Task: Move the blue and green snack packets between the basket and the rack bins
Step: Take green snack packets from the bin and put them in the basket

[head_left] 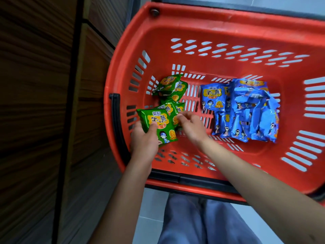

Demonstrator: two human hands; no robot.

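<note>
The left hand (143,140) held one green packet (156,124) by its lower left corner, thumb on the printed face and fingers behind, a little above the floor of the basket (193,23). The right hand (190,126) was just beside it, fingers bent, with the tips at the edge of a second packet (176,107) that lay partly under the held one. The picture was a little blurred there, so I could not tell if this hand already pinched it or only touched it. The green heap (171,88) lay further in, near the left wall, and the blue packets (246,110) were piled well apart on the right side. The rack bins were not in view; every packet I saw was in the basket. I think the main risk was the grip. The film looked glossy and the left hand had only a corner, so the packet could slip out when it went up over the rim. The two packets overlapped, so pulling the second one could push the first out of the thumb. The black handle (116,120) sat on the rim close to the left hand, and a packet could catch on it. Squeezing harder to be safe could crush the snack inside.
</note>
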